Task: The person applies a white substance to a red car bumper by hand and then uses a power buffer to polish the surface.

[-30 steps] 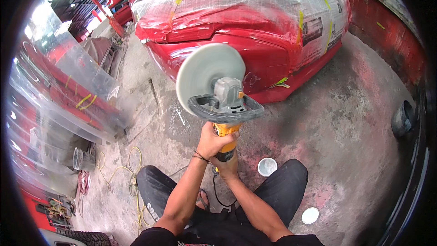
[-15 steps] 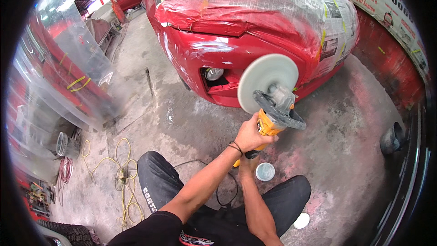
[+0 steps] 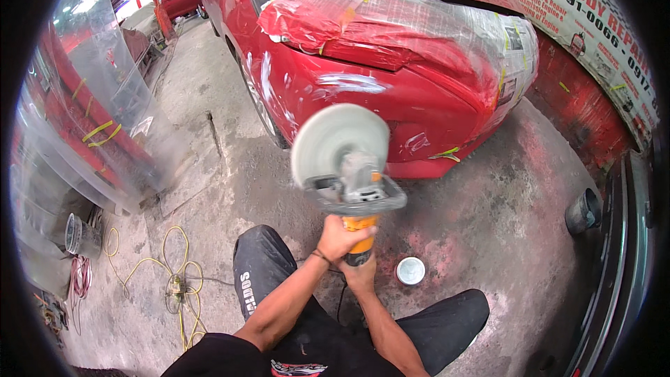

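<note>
I hold a yellow-and-black polisher (image 3: 361, 226) in front of a red car's bumper (image 3: 293, 70). My left hand (image 3: 339, 239) is wrapped round the yellow body. Behind it, my right hand (image 3: 361, 276) is closed round the dark rear end of the tool. The round white pad (image 3: 322, 138) covers part of the bumper; whether it touches the paint I cannot tell. White smears (image 3: 352, 82) mark the red surface above the pad. Plastic film and newspaper (image 3: 453, 24), fixed with yellow tape, cover the area above the bumper.
A small tub of pale stuff (image 3: 410, 271) stands on the floor right of my hands. At the left lie a yellow cord (image 3: 187, 285) and a bucket (image 3: 82, 237), below hanging clear plastic sheeting (image 3: 105, 14). A dark bucket (image 3: 583, 211) stands at the right.
Both hands have swung the polisher left and lower. The pad has moved from the bumper's right part to its left part, over the lamp opening. My view has shifted slightly.
</note>
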The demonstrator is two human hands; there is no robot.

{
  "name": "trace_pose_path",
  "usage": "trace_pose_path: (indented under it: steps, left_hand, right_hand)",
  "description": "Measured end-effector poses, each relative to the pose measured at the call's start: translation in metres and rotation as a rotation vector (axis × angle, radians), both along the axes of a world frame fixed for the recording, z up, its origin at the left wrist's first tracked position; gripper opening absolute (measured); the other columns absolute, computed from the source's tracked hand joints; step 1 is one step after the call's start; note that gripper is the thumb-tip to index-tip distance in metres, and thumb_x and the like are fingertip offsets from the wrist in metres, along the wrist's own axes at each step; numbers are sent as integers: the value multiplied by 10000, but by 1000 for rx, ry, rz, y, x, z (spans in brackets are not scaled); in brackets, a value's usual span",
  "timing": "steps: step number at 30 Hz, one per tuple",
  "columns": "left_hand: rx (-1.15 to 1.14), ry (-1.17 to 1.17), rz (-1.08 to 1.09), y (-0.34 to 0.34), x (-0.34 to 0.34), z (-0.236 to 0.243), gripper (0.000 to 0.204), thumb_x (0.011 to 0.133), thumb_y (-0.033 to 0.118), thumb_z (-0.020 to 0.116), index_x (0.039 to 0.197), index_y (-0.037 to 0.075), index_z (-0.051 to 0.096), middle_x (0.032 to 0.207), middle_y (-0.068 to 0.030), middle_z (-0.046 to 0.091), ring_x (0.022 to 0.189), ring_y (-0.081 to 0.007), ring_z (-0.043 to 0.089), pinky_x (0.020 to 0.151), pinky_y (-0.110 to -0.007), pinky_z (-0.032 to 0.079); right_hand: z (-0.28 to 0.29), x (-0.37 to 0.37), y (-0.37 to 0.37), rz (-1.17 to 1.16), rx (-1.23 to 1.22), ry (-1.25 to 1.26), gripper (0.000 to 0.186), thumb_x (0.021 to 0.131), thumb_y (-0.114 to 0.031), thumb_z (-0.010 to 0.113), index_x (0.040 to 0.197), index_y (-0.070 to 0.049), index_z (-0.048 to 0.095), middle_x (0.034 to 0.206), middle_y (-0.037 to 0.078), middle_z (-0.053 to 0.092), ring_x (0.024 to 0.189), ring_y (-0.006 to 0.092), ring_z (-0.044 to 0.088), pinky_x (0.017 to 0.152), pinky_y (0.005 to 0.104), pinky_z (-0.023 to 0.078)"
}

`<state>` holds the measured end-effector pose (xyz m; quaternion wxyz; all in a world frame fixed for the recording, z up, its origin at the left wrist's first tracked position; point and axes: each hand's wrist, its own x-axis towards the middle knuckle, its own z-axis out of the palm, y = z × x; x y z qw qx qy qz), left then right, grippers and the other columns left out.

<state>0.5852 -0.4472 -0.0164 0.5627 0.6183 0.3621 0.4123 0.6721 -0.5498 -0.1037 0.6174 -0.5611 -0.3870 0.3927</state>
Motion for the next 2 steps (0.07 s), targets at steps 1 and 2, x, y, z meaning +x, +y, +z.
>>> trace_pose_path:
  steps: [1, 2]
  left_hand:
    - [-34, -69, 55, -3, -16, -2, 733, 887, 234, 930, 1502, 10, 601, 1323, -127, 766, 1180, -208, 725, 1078, -415, 571]
    - [-69, -139, 109, -5, -30, -3, 725, 903, 258, 932, 1509, 30, 605, 1333, -116, 763, 1194, -213, 719, 1091, -434, 568]
  right_hand:
    - [14, -6, 2, 59, -21, -14, 865, 719, -213, 1010, 1420, -8, 546, 1257, 163, 707, 1154, 267, 706, 994, 439, 561]
    - [22, -10, 5, 118, -42, -29, 867, 730, -202, 1000, 1440, -15, 537, 1272, 164, 708, 1167, 261, 707, 1002, 427, 557]
